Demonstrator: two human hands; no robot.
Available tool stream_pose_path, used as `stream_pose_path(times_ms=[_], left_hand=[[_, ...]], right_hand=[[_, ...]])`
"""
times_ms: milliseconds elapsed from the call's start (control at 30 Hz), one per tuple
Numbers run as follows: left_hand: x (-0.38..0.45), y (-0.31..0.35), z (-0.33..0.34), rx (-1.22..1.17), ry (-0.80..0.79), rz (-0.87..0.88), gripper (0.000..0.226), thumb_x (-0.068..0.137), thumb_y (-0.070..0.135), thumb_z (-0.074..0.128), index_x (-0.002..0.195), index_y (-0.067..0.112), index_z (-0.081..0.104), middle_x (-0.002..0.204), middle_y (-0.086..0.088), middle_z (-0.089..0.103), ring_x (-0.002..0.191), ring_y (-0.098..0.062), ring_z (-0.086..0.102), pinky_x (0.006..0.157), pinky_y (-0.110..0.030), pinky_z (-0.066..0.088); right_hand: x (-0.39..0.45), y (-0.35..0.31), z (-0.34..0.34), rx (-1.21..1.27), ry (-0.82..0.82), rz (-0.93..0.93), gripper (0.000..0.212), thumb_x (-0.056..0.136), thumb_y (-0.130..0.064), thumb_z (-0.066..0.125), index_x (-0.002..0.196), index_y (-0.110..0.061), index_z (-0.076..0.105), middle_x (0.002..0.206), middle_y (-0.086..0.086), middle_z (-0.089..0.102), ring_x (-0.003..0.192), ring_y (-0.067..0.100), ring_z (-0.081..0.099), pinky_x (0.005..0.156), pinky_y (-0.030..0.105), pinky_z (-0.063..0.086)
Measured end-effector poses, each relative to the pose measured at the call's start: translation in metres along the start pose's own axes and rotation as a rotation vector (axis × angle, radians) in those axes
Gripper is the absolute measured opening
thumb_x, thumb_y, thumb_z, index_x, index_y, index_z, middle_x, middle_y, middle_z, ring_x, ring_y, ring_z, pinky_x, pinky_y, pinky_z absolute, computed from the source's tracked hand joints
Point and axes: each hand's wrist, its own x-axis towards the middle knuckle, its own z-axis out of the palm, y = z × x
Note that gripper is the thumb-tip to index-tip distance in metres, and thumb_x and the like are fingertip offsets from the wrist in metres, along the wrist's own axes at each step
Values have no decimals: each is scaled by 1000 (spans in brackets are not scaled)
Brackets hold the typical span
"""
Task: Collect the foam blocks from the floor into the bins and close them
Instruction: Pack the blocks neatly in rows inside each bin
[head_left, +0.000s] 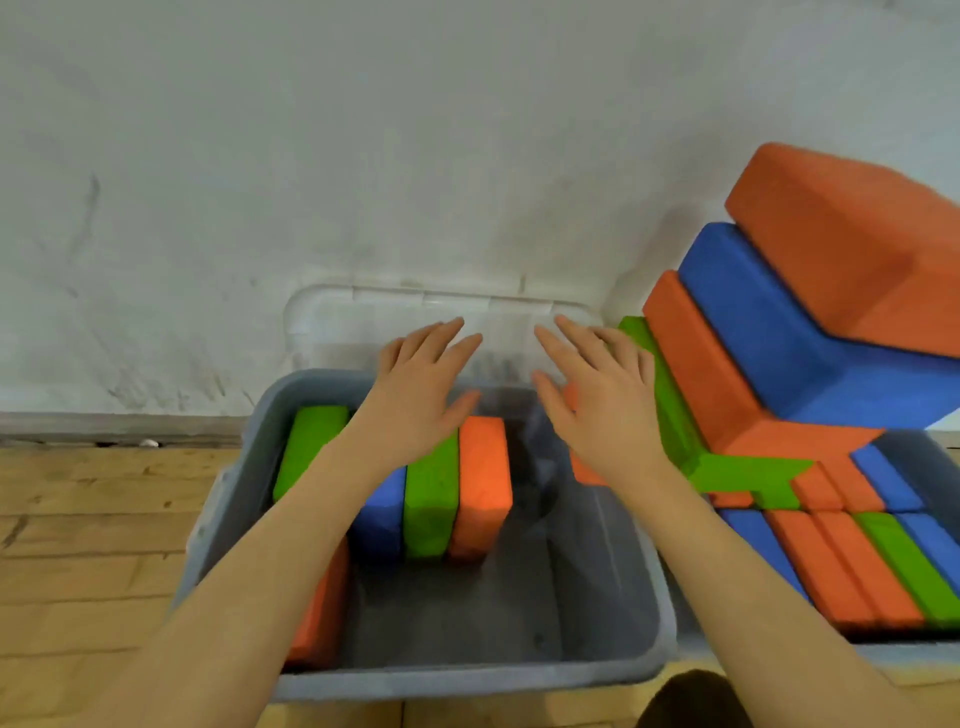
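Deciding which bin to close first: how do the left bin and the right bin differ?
The left bin holds a few blocks standing on edge, with bare floor showing; the right bin is packed. Blocks in the left bin stay below its rim; a stack rises well above the right bin. Both are grey, without lids on.

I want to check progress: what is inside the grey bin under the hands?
Inside the grey bin stand green, blue and orange blocks. The forearms cover others; part of the floor is bare.

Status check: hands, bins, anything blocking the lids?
Left hand and right hand open, empty, reaching toward clear lid. Grey bin part filled. Right bin's stacked blocks rise above rim.
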Motion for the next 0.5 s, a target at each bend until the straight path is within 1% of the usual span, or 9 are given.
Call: stream_pose_path(times_ms=[100, 200, 267, 333, 367, 400, 433, 500], left_hand=[[31, 24, -30, -13, 86, 105, 63, 82, 46, 36, 134, 13, 50, 142, -12, 44, 128, -34, 42, 100, -44, 28], [63, 57, -55, -62, 151, 196, 61, 84, 46, 37, 134, 14, 49, 143, -11, 43, 127, -33, 41, 100, -38, 24], [82, 82, -67, -87, 177, 259, 65, 84, 50, 33, 138, 16, 45, 146, -10, 38, 131, -33, 37, 102, -41, 23], [99, 110, -72, -74, 135, 315, 73, 81, 58, 25, 144, 22, 34, 153, -7, 25, 138, -30, 26, 106, -43, 18], [106, 124, -72, -54, 98, 337, 76, 80, 61, 23, 147, 25, 27, 156, -6, 17, 140, -28, 20, 108, -42, 15], [113, 138, -70, -36, 65, 352, 76, 82, 62, 26, 148, 27, 21, 157, -5, 12, 141, -27, 16, 110, -41, 13], [120, 150, -65, -20, 34, 361, 74, 85, 61, 32, 149, 28, 16, 158, -5, 8, 142, -26, 14, 110, -40, 11], [132, 172, -53, 24, -3, 386, 72, 91, 54, 43, 150, 30, 9, 158, -5, 5, 142, -25, 12, 111, -40, 11]], right_hand=[[30, 10, -47, -49, 131, 11, 39, 89, -34, 49, 123, -21, 62, 130, 1, 59, 112, 24, 45, 90, 38, 31], [47, 23, -98, -108, 302, 23, 35, 89, -30, 53, 121, -20, 64, 129, 1, 60, 114, 25, 47, 93, 39, 31], [54, 36, -130, -172, 383, 28, 34, 89, -27, 55, 120, -19, 65, 129, 1, 59, 116, 26, 48, 94, 39, 32], [56, 54, -156, -258, 414, 92, 36, 87, -29, 57, 120, -19, 64, 130, 2, 58, 117, 29, 48, 95, 40, 31], [55, 65, -165, -285, 398, 167, 38, 86, -33, 56, 121, -20, 63, 132, 3, 57, 119, 32, 48, 96, 41, 29], [52, 76, -172, -294, 347, 266, 44, 85, -40, 51, 123, -21, 62, 136, 4, 53, 123, 35, 45, 98, 43, 27], [49, 87, -177, -289, 269, 369, 52, 83, -48, 43, 126, -23, 59, 142, 3, 48, 128, 38, 40, 101, 47, 25], [39, 109, -181, -254, 107, 520, 68, 79, -61, 27, 133, -29, 52, 151, 0, 35, 138, 36, 27, 108, 51, 16]])
